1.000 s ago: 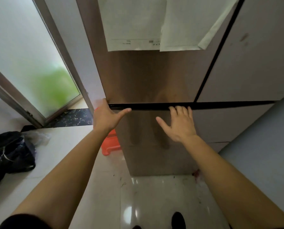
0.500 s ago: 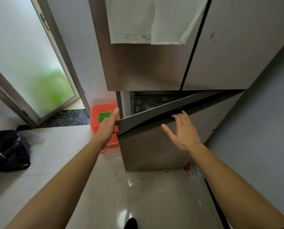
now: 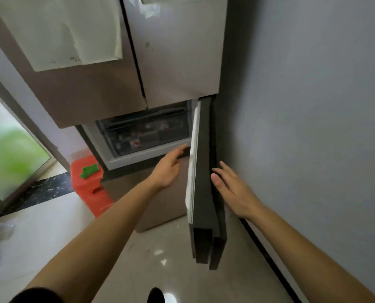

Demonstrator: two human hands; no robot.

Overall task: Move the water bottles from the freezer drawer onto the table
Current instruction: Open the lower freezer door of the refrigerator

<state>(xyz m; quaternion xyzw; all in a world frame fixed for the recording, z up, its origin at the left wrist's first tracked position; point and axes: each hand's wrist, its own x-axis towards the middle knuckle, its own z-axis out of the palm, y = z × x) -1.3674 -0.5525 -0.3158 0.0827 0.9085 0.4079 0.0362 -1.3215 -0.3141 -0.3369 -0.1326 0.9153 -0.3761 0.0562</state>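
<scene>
The freezer door (image 3: 201,182) of the brown fridge (image 3: 107,99) stands swung wide open to the right, edge-on to me. Behind it a dark see-through freezer drawer (image 3: 147,132) shows, shut, with blurred red-and-white labels inside; no bottle can be made out clearly. My left hand (image 3: 169,169) reaches toward the compartment's lower right, fingers apart, holding nothing. My right hand (image 3: 232,191) lies flat against the door's outer face, fingers spread.
A grey wall (image 3: 313,127) runs close on the right, just behind the open door. An orange stool (image 3: 90,184) with a green piece on top stands left of the fridge. A frosted glass door (image 3: 9,156) is at far left. Pale glossy floor tiles (image 3: 160,259) lie below.
The freezer door went from shut to half open to fully swung right. My left hand let go of its edge and moved in toward the drawer; my right hand followed the door outward.
</scene>
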